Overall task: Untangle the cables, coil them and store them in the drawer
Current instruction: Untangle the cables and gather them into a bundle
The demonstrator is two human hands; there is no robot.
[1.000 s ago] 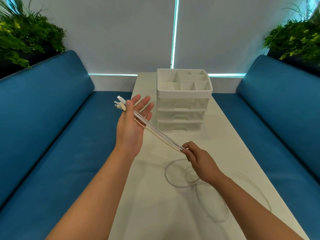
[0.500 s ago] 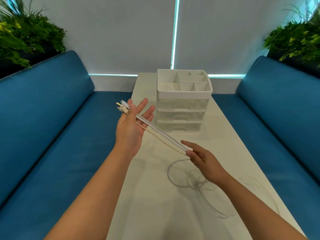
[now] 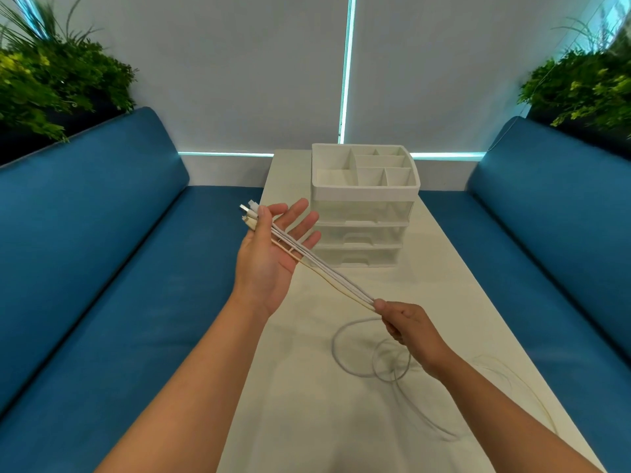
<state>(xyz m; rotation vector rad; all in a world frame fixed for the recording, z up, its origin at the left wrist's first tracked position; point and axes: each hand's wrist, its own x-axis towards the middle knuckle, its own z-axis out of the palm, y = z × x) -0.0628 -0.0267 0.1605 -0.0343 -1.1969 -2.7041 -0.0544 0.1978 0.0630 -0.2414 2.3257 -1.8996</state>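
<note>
The drawer unit stands at the table's far end, with bare surface open before it. Loose cable loops clutter the right near side; blue benches flank both edges.

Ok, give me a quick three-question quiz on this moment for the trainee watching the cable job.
1. True or false: all three drawers of the organizer are closed.
2. Which hand pinches the cables nearer the loose loops on the table? A) left hand B) right hand
3. Fill in: the cable plugs stick out past the left hand's ____.

Key
1. True.
2. B: the right hand pinches the strands just above the loops.
3. Thumb: it pins the strands across the open palm.
</note>
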